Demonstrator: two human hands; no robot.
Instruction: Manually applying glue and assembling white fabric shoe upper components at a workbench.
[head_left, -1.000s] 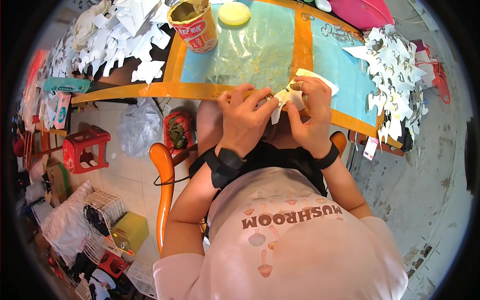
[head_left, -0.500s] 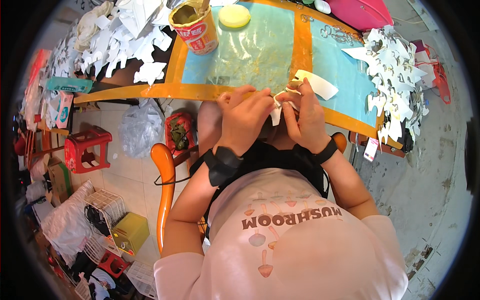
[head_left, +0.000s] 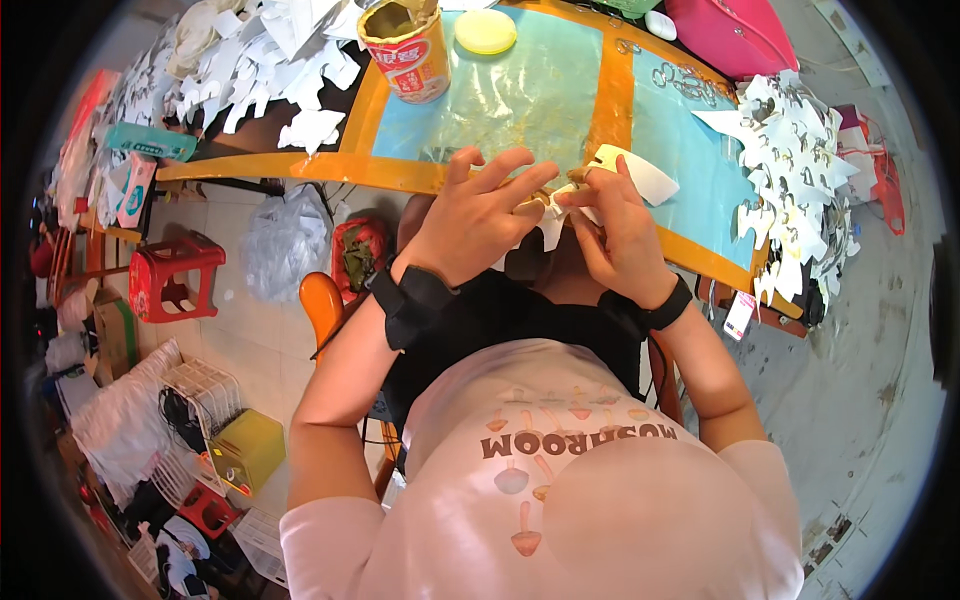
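Observation:
At the table's near edge, a small white cut piece (head_left: 552, 232), like leather or thick card, is between my two hands. My left hand (head_left: 472, 222) is closed on its left side with thumb and forefinger, the other fingers lifted and apart. Against its upper right side, my right hand (head_left: 625, 235) pinches with thumb and fingertips. Just beyond my right fingertips, a larger curved white piece (head_left: 645, 177) lies on the blue mat (head_left: 655, 125). The fingers hide much of the held piece.
A red and yellow tub (head_left: 410, 60) with a stick in it and a yellow round disc (head_left: 485, 32) stand at the back. White cut pieces heap up left (head_left: 265, 65) and right (head_left: 785, 180). Metal rings (head_left: 690, 85) lie near a pink bag (head_left: 730, 35). A red stool (head_left: 178, 278) stands at left.
My left hand has turned a little and its fingers have spread. The white piece stays between my hands. The whole view has shifted slightly.

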